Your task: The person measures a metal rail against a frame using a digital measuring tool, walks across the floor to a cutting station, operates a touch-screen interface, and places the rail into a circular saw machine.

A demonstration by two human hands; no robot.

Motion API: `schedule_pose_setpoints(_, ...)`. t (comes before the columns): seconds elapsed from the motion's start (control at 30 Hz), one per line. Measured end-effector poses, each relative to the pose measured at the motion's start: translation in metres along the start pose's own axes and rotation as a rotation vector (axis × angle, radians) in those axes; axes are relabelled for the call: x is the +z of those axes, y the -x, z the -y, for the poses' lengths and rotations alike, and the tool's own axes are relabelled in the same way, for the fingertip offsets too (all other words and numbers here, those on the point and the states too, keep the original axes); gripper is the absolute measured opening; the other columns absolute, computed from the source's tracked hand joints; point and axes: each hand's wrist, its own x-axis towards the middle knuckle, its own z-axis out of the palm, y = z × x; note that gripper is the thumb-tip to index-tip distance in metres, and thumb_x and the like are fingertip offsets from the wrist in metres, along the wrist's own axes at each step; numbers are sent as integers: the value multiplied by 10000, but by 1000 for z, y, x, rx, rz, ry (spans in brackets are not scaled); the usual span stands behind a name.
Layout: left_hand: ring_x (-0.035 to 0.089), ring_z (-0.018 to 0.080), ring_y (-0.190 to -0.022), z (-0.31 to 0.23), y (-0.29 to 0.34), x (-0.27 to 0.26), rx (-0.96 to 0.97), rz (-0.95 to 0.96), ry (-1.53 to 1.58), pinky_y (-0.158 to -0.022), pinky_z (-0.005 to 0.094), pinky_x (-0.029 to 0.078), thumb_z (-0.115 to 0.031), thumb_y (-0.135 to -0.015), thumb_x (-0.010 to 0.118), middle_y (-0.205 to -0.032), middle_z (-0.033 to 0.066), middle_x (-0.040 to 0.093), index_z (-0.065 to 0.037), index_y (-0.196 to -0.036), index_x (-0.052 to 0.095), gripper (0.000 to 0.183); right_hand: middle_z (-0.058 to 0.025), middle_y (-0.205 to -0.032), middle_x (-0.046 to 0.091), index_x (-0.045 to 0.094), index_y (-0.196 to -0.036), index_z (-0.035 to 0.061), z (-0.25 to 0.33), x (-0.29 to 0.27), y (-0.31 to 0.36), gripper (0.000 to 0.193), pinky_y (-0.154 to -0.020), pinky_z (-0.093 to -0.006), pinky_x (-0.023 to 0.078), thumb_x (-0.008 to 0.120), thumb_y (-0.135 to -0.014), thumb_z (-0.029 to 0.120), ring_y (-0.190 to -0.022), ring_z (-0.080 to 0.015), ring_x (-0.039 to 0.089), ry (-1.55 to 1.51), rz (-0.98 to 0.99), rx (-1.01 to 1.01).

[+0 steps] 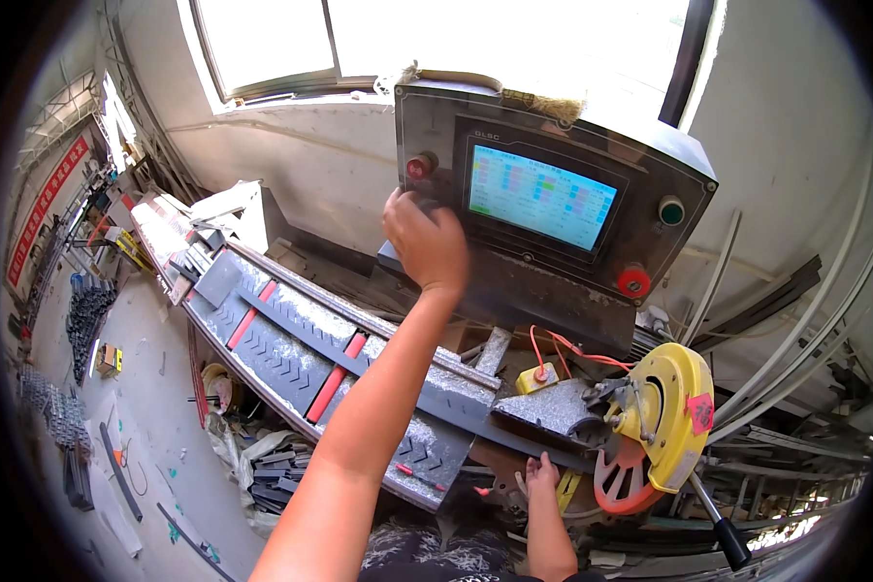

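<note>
My left hand (424, 241) is raised in front of the grey control box (543, 291), just below the red button (419, 167) at its upper left. Its fingers are loosely bent and slightly blurred, and nothing shows in them. Lower right, my right hand (542, 477) has its thumb and fingers apart, the fingertips at the near edge of a long dark bar (301, 333). That bar lies lengthwise along the feed table (225, 325) and runs toward the yellow-guarded saw (674, 407). My left forearm hides part of both bar and table.
The lit touch screen (541, 197) sits in the box, with a green button (670, 210) and a red stop button (633, 281) right of it. A black-tipped lever (731, 543) projects from the saw. Offcuts (283, 470) lie beneath the table; a brush (543, 104) rests on the box.
</note>
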Motion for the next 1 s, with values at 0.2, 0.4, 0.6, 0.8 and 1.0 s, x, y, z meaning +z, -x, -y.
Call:
schedule_pose_setpoints(0.2,387,352,-1117,-2,-1,-2,-35,9,46,-961,421,281,-150,-748,472,-1149,191,454,31,-975,478,290,-80,-776,556,465,-971,85,-21,41,15,162,-527,-272,533,570,-850,103,-626,-202,575,-45,71,79)
schedule_pose_setpoints(0.4,391,348,-1118,-2,2,2,2,-2,38,-960,424,284,-144,-747,479,-1152,190,453,30,-988,481,298,-93,-779,550,446,-958,71,-34,38,2,146,-541,-313,534,545,-868,130,-649,-226,587,-98,159,-6)
schedule_pose_setpoints(0.6,401,347,-1117,-1,1,-1,-22,-10,59,-953,424,298,-136,-744,490,-1162,194,460,35,-983,497,294,-106,-757,575,458,-925,58,-28,44,13,167,-568,-322,521,522,-887,207,-660,-244,595,69,139,76)
schedule_pose_setpoints(0.8,415,349,-1107,-4,4,3,-20,-23,84,-948,423,306,-130,-746,491,-1136,192,482,39,-968,507,280,-123,-743,605,514,-803,56,-51,26,29,203,-567,-342,494,501,-889,240,-665,-252,600,316,306,147)
schedule_pose_setpoints(1.0,411,353,-1100,3,-3,-1,-38,-21,97,-935,440,311,-95,-751,471,-1171,190,462,16,-989,487,264,-133,-798,621,550,-853,23,-91,-30,77,144,-657,-373,514,492,-875,153,-737,-275,620,359,341,361)
